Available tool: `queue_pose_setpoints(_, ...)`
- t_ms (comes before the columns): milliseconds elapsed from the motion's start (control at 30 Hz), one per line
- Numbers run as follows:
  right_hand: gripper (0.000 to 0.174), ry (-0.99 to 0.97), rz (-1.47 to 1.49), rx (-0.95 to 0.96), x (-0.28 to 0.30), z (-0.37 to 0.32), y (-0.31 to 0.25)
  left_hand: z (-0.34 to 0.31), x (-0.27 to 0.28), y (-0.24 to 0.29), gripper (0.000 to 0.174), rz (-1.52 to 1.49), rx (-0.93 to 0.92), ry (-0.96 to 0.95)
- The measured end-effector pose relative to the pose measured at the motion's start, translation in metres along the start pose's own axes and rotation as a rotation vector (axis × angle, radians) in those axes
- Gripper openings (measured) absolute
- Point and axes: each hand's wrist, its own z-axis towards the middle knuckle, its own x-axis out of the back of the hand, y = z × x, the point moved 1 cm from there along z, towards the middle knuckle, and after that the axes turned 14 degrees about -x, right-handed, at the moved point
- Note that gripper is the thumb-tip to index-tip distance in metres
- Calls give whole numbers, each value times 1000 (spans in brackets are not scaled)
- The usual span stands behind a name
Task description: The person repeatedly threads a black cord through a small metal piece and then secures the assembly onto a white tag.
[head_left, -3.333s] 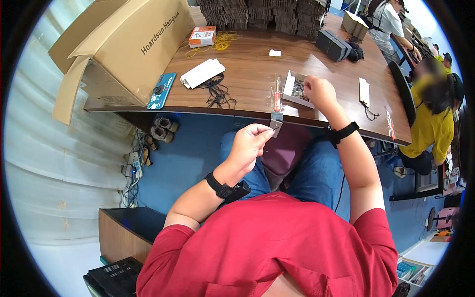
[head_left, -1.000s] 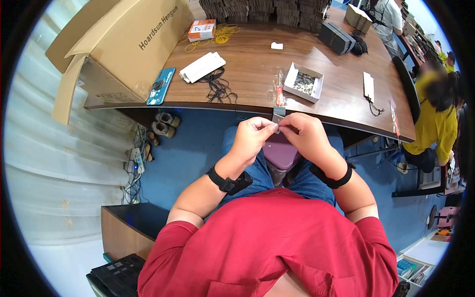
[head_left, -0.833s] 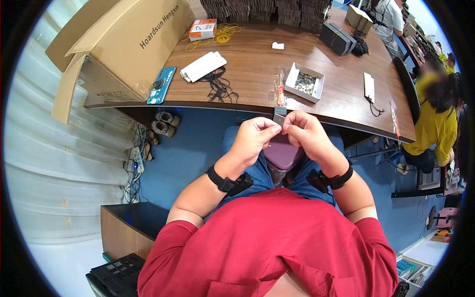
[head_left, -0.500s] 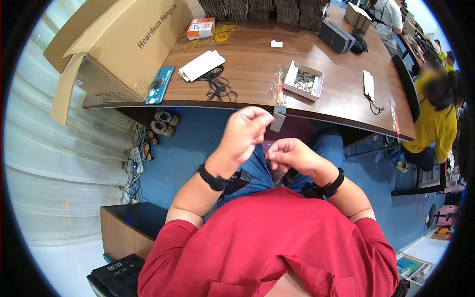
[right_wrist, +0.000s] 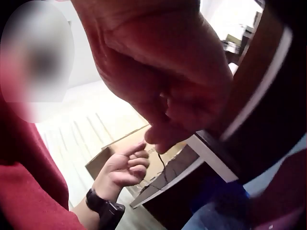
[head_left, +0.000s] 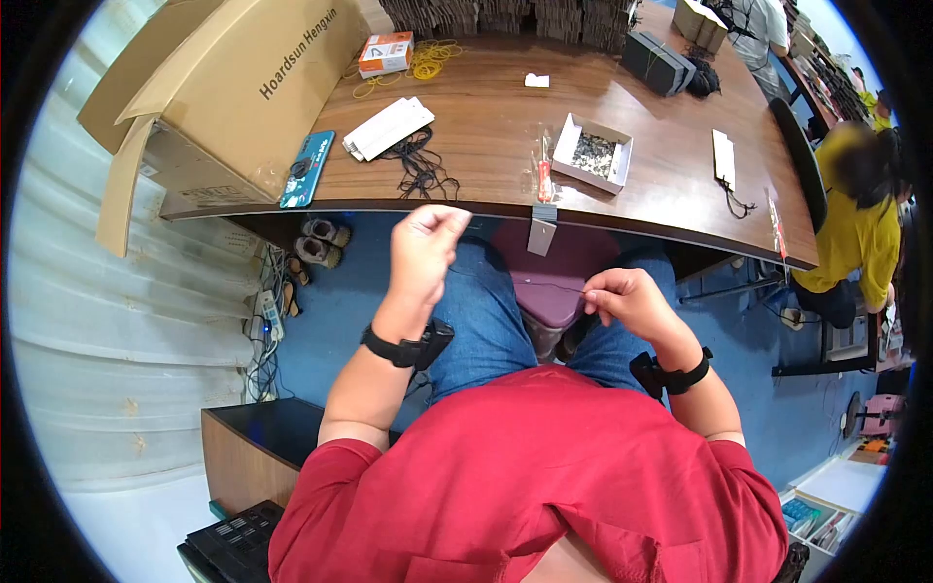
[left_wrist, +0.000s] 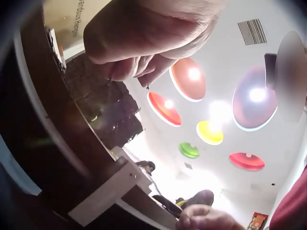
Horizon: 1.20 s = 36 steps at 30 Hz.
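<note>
My left hand point(head_left: 420, 255) is raised before the table's front edge, thumb and forefinger together. At its fingertips in the left wrist view is a small dark pointed piece point(left_wrist: 143, 82). Lower and to the right, my right hand point(head_left: 622, 299) pinches a thin dark cord point(head_left: 560, 286), which trails leftward over the purple stool. The right wrist view has the cord point(right_wrist: 163, 167) below the fingertips. Between the hands, a pale flat strip point(head_left: 541, 236) juts out from the table edge; a small hole shows in it in the left wrist view.
On the brown table point(head_left: 486, 126) stands a white open box point(head_left: 622, 167) of small black and white pieces. A red-handled tool point(head_left: 543, 183) lies beside it. White strips with black cords point(head_left: 389, 128), a large carton point(head_left: 253, 107) and a purple stool point(head_left: 549, 301) are nearby.
My right hand came from the white box to the strip, where both hands met. They have since parted, left hand moving left, right hand lower then rightward. The thin cord now shows.
</note>
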Motion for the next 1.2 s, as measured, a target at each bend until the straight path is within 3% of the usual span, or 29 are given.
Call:
queue_pose_setpoints(33, 7, 49, -66, 75, -6, -1, -6, -3, -3, -9, 8, -32, 19, -59)
queue_pose_setpoints(133, 13, 249, -518, 649, -26, -5, -36, -14, -29, -22, 9, -41, 94, -112)
queue_pose_setpoints(200, 19, 211, -561, 708, -38, -8, -59, -21, -42, -30, 8, -179, 127, -139)
queue_pose_setpoints(233, 19, 299, -573, 822, -43, 0, -58, -24, -47, -33, 7, -253, 137, -144)
queue_pose_setpoints(367, 7, 616, -548, 750, -44, 14, -64, -33, -57, -23, 6, -430, 297, -129)
queue_pose_setpoints(567, 9, 662, -493, 650, -37, 16, -63, -35, -50, -26, 6, -238, 248, -191)
queue_pose_setpoints(667, 12, 579, -474, 616, -33, 17, -62, -36, -58, -23, 7, -97, 44, -217)
queue_pose_setpoints(867, 13, 591, -373, 550, -24, 17, -61, -35, -54, -21, 9, -60, 78, -290)
queue_pose_setpoints(933, 15, 742, -419, 636, -17, 19, -61, -34, -52, -18, 8, -52, 101, -287)
queue_pose_setpoints(1000, 20, 653, -455, 680, -10, 18, -65, -34, -51, -18, 7, -56, 102, -286)
queue_pose_setpoints(1100, 26, 369, -406, 635, -13, 6, -72, -34, -51, -22, 6, -44, 69, -306)
queue_pose_setpoints(1200, 30, 331, -498, 685, -14, 7, -75, -33, -51, -20, 7, 31, 22, -363)
